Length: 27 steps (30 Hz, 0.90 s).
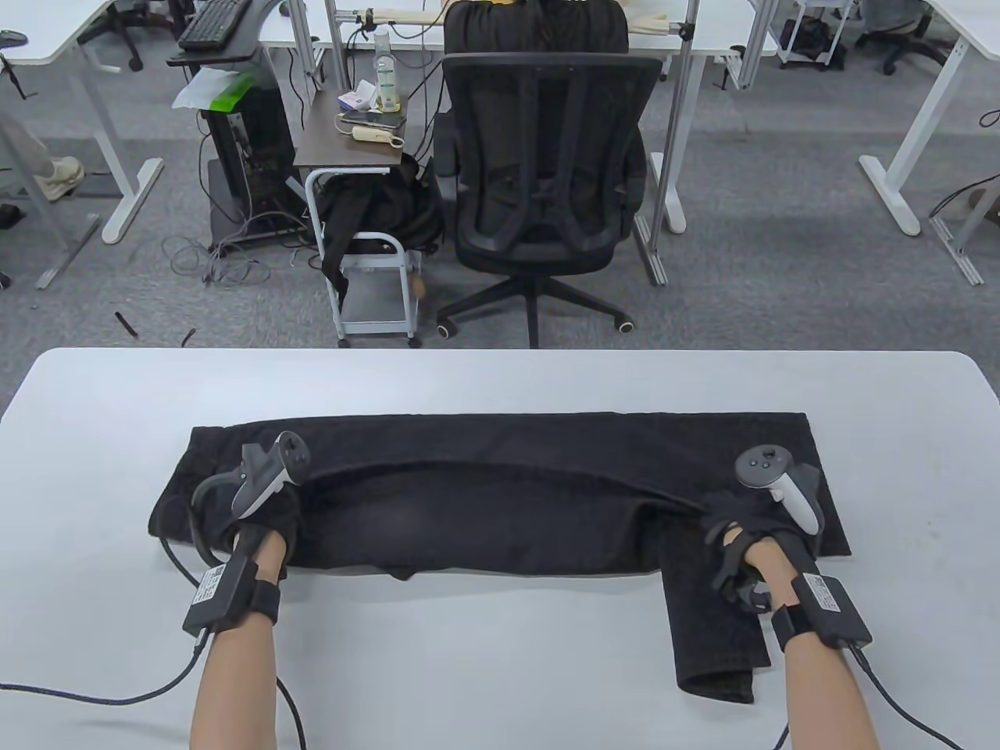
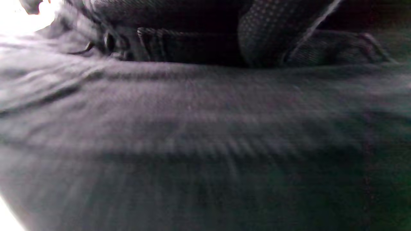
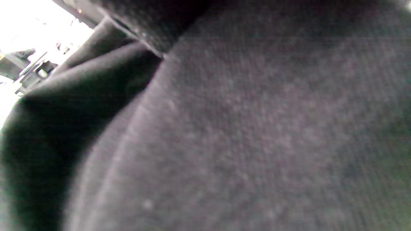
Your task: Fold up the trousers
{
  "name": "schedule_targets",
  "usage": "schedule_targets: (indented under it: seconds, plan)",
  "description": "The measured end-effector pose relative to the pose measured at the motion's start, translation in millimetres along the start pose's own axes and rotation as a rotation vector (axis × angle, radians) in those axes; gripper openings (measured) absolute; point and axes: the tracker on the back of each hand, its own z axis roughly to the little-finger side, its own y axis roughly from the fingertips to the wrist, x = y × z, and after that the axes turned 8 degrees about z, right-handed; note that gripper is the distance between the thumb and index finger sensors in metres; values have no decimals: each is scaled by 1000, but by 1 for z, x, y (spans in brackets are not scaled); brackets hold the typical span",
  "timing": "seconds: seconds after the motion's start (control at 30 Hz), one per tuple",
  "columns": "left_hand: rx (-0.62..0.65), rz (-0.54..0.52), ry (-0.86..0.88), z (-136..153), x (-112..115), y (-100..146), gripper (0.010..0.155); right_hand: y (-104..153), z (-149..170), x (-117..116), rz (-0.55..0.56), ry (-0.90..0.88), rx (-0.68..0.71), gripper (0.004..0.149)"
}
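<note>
Black trousers lie lengthwise across the white table. My left hand rests on their left end and grips the cloth at the waistband. The left wrist view shows a gloved finger over the waistband, with a button beside it. My right hand grips a bunch of cloth at the right end. A raised fold runs between the two hands. One leg end hangs toward the table's front edge beside my right wrist. The right wrist view is filled with black cloth.
Glove cables trail over the table's front left and front right. A black office chair and a small side cart stand on the floor beyond the far edge.
</note>
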Motion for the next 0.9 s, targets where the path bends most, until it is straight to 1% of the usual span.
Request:
schedule_targets:
  seconds: [0.03, 0.07, 0.1, 0.13, 0.17, 0.2, 0.23, 0.27, 0.3, 0.33, 0.37, 0.4, 0.43, 0.47, 0.53, 0.57, 0.63, 0.67, 0.77, 0.8, 0.83, 0.9]
  plan:
    - [-8, 29, 9, 5, -1, 1, 48, 6, 3, 3, -45, -22, 6, 55]
    - [-12, 80, 20, 11, -5, 5, 45, 14, 6, 8, -119, -62, 7, 54]
    - [-18, 100, 13, 15, -8, 7, 45, 17, 8, 11, -153, -84, 8, 53]
    - [-27, 141, 26, 21, -16, 12, 45, 24, 8, 17, -209, -135, 18, 52]
    - [-24, 153, 51, 25, -24, 18, 44, 33, 6, 27, -246, -191, 46, 51]
    - [-18, 146, 60, 28, -32, 23, 44, 37, 5, 32, -248, -208, 61, 51]
    - [-8, 116, 78, 32, -44, 31, 44, 44, 0, 45, -239, -221, 89, 50]
    - [4, 65, 100, 34, -53, 37, 44, 51, -6, 58, -206, -227, 110, 49]
    - [34, -60, 127, 38, -65, 44, 43, 57, -11, 70, -164, -228, 125, 49]
    - [42, -172, 158, 41, -73, 51, 43, 62, -18, 85, -68, -231, 144, 48]
    - [51, -334, 216, 43, -77, 57, 43, 65, -23, 95, 41, -231, 157, 48]
    - [56, -408, 243, 44, -80, 59, 43, 69, -28, 106, 188, -230, 170, 47]
    - [45, -406, 258, 44, -79, 57, 44, 71, -32, 111, 289, -220, 168, 47]
    - [39, -352, 265, 43, -76, 53, 44, 70, -37, 116, 384, -161, 165, 47]
    - [14, -262, 215, 40, -63, 38, 44, 65, -41, 113, 417, -116, 127, 48]
    - [8, -237, 204, 40, -55, 32, 45, 60, -44, 109, 410, -96, 122, 48]
    - [12, -229, 214, 38, -41, 23, 44, 53, -48, 102, 415, -46, 106, 47]
    - [14, -216, 218, 37, -35, 20, 45, 49, -51, 98, 400, -18, 92, 48]
    - [17, -214, 200, 35, -29, 12, 45, 43, -60, 97, 414, 14, 84, 48]
    - [15, -228, 202, 35, -30, 10, 45, 43, -65, 98, 464, 34, 82, 48]
    - [14, -232, 204, 34, -30, 8, 45, 43, -66, 98, 490, 42, 88, 48]
    - [5, -244, 208, 35, -31, 4, 45, 46, -69, 98, 624, 47, 97, 49]
